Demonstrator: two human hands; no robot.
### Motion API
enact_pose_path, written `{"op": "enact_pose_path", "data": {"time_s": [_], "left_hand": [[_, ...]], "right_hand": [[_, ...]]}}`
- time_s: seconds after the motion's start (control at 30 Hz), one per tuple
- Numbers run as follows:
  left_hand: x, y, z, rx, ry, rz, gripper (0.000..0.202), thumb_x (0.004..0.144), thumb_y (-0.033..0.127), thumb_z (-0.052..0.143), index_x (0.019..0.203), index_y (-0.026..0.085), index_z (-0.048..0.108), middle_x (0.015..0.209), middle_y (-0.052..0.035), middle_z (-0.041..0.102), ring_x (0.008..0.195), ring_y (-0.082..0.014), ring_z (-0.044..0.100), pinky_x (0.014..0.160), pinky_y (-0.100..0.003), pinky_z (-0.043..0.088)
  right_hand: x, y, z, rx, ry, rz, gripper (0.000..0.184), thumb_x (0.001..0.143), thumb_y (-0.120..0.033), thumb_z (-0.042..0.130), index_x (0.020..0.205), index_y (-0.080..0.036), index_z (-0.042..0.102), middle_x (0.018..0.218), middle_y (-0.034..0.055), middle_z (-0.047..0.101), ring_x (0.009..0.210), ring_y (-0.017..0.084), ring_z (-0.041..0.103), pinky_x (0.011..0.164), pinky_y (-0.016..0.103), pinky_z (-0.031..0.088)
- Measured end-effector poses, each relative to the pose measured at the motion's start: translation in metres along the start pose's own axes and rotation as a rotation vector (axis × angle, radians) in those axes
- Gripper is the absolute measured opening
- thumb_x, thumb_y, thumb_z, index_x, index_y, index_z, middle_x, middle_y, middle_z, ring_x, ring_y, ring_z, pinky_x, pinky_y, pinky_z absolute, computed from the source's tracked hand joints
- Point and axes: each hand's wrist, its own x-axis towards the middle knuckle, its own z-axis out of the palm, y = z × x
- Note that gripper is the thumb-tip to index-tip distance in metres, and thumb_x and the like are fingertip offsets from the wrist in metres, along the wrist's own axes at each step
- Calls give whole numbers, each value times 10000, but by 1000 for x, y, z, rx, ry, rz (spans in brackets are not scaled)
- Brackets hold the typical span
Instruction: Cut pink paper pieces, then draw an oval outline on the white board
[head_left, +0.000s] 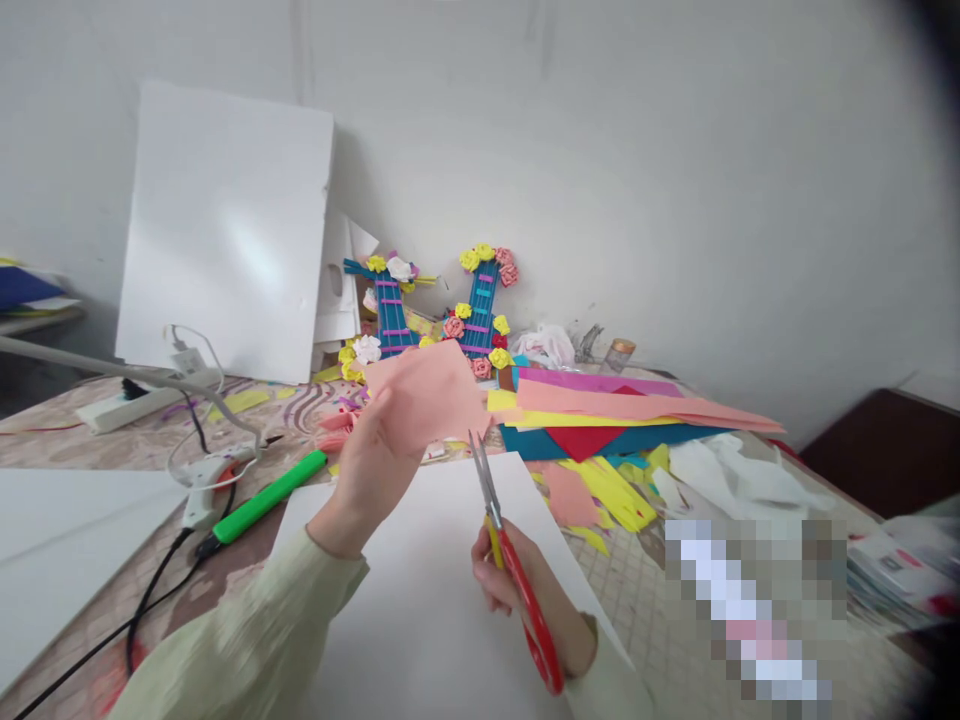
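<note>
My left hand [373, 462] is raised above the table, fingers closed on a pink sheet of paper [433, 392] that it holds upright. My right hand [517, 585] grips red-handled scissors [510, 560] whose blades point up toward the pink paper's lower right edge; the blade tips are nearly together, just below the paper. Both hands hover over a white sheet [442, 600] lying flat in front of me.
A stack of coloured paper sheets [607, 415] lies right of centre, with yellow and pink scraps [600, 495] in front. Two blue crafts with paper flowers [480, 305] lean on the wall. A white board [225, 230], a glue gun [214, 480], a green tool [270, 495] and cables sit left.
</note>
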Motion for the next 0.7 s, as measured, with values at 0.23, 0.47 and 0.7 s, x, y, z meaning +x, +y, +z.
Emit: {"op": "enact_pose_path", "data": {"time_s": [0.23, 0.47, 0.7], "left_hand": [[7, 5, -8, 8, 11, 50, 334, 872, 293, 372, 1148, 218, 544, 1199, -8, 565, 1192, -181, 422, 939, -280, 390], [4, -7, -6, -16, 46, -42, 329, 858, 314, 400, 1106, 195, 580, 1192, -41, 569, 1175, -217, 442, 967, -328, 363], [0, -24, -3, -92, 58, -120, 307, 861, 308, 406, 1045, 181, 616, 1160, -45, 591, 1147, -218, 471, 935, -310, 395]], "right_hand": [[15, -9, 21, -149, 33, 16, 155, 716, -265, 577, 754, -185, 450, 590, -51, 468, 465, 77, 447, 424, 188, 333], [15, -9, 24, -22, -12, 21, 142, 744, -266, 544, 745, -180, 431, 537, -68, 425, 437, 67, 412, 407, 178, 319], [9, -10, 21, 35, -35, 40, 315, 739, -459, 537, 740, -169, 414, 538, -56, 431, 441, 70, 406, 432, 198, 315]]}}
